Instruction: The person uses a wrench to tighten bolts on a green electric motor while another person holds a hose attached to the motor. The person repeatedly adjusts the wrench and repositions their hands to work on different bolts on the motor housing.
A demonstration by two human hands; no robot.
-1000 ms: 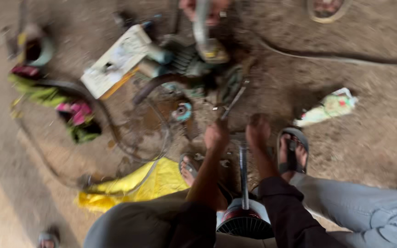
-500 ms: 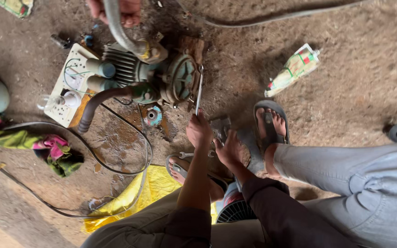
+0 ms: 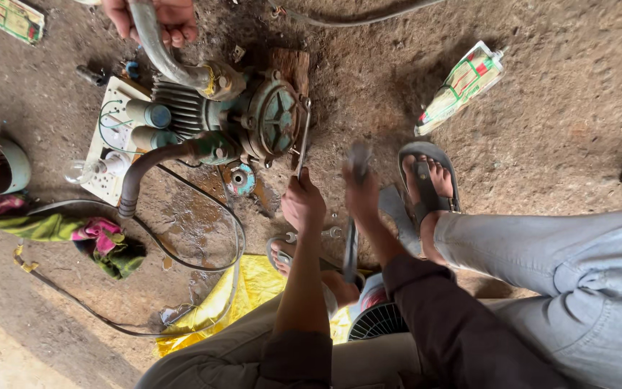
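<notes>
A greenish water pump is seen lying on the dirt floor. The left hand is closed around a thin metal tool set against the pump's round end cover. The right hand is blurred; its grip cannot be told. Another person's hand is closed on the hose above the pump.

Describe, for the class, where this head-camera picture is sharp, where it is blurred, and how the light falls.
Head view: the pump and dirt ground are sharp under soft, even daylight without glare; the right hand is motion-blurred, the left hand only slightly; a paler sunlit band crosses the lower-left corner; the trousers near the lens look oversized.
</notes>
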